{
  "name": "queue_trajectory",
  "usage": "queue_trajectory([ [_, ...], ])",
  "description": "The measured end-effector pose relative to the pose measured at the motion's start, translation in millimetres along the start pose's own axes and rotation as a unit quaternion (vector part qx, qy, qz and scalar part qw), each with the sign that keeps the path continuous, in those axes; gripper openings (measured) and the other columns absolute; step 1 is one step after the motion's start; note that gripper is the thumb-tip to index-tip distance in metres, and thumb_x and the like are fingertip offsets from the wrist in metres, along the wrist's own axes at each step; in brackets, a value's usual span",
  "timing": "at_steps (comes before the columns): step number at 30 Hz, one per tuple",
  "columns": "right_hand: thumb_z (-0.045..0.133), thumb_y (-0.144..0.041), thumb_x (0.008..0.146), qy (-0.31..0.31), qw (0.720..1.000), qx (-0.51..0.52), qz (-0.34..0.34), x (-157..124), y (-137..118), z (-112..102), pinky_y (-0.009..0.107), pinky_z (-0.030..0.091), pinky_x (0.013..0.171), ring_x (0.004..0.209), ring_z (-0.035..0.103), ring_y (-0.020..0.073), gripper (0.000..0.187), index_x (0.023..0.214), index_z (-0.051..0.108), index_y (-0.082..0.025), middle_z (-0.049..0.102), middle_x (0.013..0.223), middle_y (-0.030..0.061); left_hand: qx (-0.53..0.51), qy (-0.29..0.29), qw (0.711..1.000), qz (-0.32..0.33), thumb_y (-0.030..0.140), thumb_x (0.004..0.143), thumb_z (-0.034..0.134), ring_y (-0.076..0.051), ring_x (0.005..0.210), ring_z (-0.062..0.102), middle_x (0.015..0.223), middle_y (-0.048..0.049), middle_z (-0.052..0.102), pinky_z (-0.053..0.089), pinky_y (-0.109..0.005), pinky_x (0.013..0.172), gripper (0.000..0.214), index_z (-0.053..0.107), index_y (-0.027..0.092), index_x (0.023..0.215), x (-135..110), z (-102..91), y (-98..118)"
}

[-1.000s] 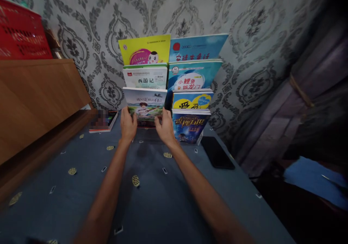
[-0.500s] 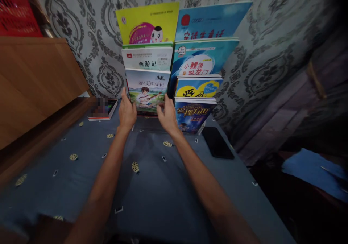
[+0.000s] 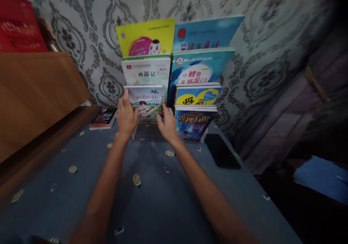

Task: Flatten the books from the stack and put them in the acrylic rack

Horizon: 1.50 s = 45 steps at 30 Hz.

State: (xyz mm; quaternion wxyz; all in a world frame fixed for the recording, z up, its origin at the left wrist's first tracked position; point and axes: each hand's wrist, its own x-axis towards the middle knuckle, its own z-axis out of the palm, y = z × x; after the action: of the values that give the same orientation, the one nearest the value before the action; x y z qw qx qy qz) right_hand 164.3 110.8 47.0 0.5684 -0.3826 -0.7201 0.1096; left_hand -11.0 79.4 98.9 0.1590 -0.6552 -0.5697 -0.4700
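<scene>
Pinched the left edge of the guitar-player book [image 3: 149,104] with the left hand [image 3: 126,117], lapping further over its cover there, and its lower right edge with the right hand [image 3: 168,125]. Held it just left of frame centre, between both hands, upright with its long axis apparently vertical. Partly hid the white book [image 3: 146,70] behind it; saw patterned wallpaper [image 3: 190,1] across the upper frame.

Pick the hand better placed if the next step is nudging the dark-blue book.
Right, probably: the right hand is beside the dark-blue book, while the left hand is at the left edge of the guitar-cover book. Both hands appear to hold the latter.
</scene>
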Motion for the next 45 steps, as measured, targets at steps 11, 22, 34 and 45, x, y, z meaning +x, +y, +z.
queue_trajectory([
  [11, 0.048, -0.025, 0.092, 0.011, 1.0, 0.007, 0.003, 1.3, -0.1, -2.0, 0.054, 0.053, 0.096, 0.112, 0.062, 0.0319, 0.053, 0.145, 0.049, -0.02, 0.063, 0.12, 0.0152, 0.048, 0.01, 0.999, 0.018, 0.028, 0.094, 0.052, -0.036, 0.126, 0.055, 0.138, -0.0198, 0.049, 0.05, -0.049, 0.1, 0.07, 0.026, 0.019, 0.158, 14.0, -0.8, 6.2],
  [22, 0.049, -0.025, 0.09, 0.006, 1.0, -0.024, 0.01, 1.5, 1.0, 1.9, 0.052, 0.052, 0.098, 0.111, 0.062, 0.0309, 0.056, 0.146, 0.047, -0.018, 0.062, 0.121, 0.0158, 0.015, 0.021, 1.0, -0.018, 0.026, 0.093, 0.051, -0.034, 0.118, 0.061, 0.132, -0.0192, 0.055, 0.05, -0.047, 0.098, 0.064, 0.036, 0.019, 0.155, 20.8, 4.9, 5.4],
  [34, 0.052, -0.031, 0.09, 0.01, 1.0, -0.019, -0.014, -3.2, 11.1, 16.3, 0.057, 0.041, 0.114, 0.138, 0.048, 0.0333, 0.066, 0.152, 0.039, -0.013, 0.055, 0.144, 0.0188, -0.121, 0.089, 0.987, -0.057, 0.023, 0.092, 0.05, -0.03, 0.145, 0.042, 0.156, -0.0188, 0.044, 0.034, -0.046, 0.119, 0.069, 0.027, 0.015, 0.157, 1.6, 32.4, -11.3],
  [45, 0.054, -0.029, 0.084, 0.005, 1.0, -0.009, 0.019, 1.0, -0.1, 10.8, 0.057, 0.039, 0.115, 0.138, 0.048, 0.0347, 0.066, 0.146, 0.045, -0.009, 0.054, 0.145, 0.0221, -0.186, 0.077, 0.974, -0.106, 0.017, 0.084, 0.054, -0.027, 0.116, 0.064, 0.127, -0.012, 0.067, 0.052, -0.041, 0.1, 0.052, 0.055, 0.019, 0.135, 5.0, 38.0, -26.0],
])
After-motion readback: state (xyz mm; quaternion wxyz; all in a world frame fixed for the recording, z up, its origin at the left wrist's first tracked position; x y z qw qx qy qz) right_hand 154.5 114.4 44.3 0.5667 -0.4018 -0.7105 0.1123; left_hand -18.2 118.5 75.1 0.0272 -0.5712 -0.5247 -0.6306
